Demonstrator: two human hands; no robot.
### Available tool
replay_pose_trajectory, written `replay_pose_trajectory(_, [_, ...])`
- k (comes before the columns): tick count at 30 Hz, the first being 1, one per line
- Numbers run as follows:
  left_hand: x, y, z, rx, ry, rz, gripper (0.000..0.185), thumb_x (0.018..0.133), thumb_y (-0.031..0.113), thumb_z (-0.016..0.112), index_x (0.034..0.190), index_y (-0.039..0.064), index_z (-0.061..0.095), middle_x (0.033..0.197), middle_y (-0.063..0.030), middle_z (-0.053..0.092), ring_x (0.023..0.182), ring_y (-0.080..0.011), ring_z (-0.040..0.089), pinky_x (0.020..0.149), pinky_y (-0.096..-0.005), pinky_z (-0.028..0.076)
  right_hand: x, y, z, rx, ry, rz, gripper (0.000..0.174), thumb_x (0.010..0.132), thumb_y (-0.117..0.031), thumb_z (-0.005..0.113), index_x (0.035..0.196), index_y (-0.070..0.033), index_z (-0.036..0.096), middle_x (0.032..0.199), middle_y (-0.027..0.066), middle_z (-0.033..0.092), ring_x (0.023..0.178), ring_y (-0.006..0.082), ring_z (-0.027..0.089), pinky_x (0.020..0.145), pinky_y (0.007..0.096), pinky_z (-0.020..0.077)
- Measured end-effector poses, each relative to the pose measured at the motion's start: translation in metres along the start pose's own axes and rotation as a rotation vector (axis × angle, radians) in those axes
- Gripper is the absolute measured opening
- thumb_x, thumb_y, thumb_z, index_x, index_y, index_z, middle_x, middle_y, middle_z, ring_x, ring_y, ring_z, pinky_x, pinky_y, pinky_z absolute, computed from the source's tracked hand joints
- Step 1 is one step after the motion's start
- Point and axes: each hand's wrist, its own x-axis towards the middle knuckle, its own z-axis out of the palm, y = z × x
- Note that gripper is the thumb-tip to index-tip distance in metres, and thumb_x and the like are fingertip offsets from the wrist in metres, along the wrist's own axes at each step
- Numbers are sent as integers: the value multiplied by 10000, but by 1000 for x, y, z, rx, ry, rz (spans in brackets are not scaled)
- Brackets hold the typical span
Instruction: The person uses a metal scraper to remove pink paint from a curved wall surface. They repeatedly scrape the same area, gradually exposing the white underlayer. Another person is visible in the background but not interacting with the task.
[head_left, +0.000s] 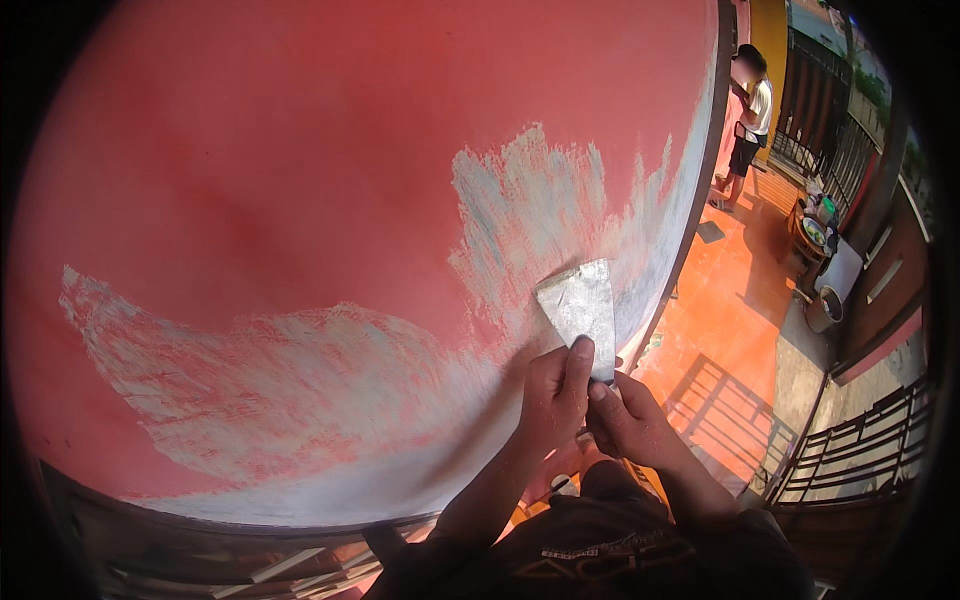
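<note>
A wide metal paint scraper (581, 304) points up and away, its broad edge at the lower end of a scraped patch on the pink-red painted wall (315, 180). Whether the blade touches the wall I cannot tell. My left hand (553, 394) grips the lower blade, thumb along its face. Close beside it, my right hand (634, 416) holds the scraper's base and handle, which the fingers mostly hide. Pale, streaky areas show where paint is off: one patch (525, 202) above the blade and a broader one (300, 382) to the left.
Right of the wall's edge runs an orange tiled floor (727, 300). Another person (750, 127) stands farther off by the wall. A table (806, 229) bearing items, a bucket (825, 309) and a metal gate (855, 442) line the right side.
</note>
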Motion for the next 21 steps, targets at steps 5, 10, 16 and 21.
replay_pose_trajectory(5, [-2, -3, 4, -84, 17, -46, 445, 1050, 255, 385, 946, -43, 699, 769, -88, 702, 668, -89, 611, 655, -241, 501, -12, -5, 1, -11, 7, -2, 224, 1031, -238, 452, 1119, -39, 505, 626, -45, 426, 492, 29, 379, 443, 200, 313])
replay_pose_trajectory(10, [15, 30, 3, 39, 48, 130, 425, 1049, 253, 392, 1043, -48, 693, 761, -81, 702, 628, -75, 579, 635, -231, 480, 6, -13, 3, 13, -30, -49, 247, 1031, -253, 454, 1152, -41, 496, 617, -47, 420, 490, 30, 371, 438, 207, 307])
replay_pose_trajectory(16, [1, -4, 2, -53, -11, -34, 387, 1036, 232, 428, 1042, -63, 678, 819, -117, 705, 725, -87, 615, 674, -250, 499, -13, 2, 2, 66, -3, 6, 262, 1037, -289, 434, 1129, -52, 494, 602, -47, 408, 472, 33, 351, 420, 195, 276])
replay_pose_trajectory(21, [20, 42, -2, 27, 80, 172, 373, 1031, 239, 453, 1020, -51, 687, 797, -101, 696, 699, -88, 603, 641, -251, 492, 19, -20, 7, 30, -154, -124, 255, 1034, -275, 432, 1156, -54, 467, 637, -32, 428, 473, 36, 358, 421, 196, 292])
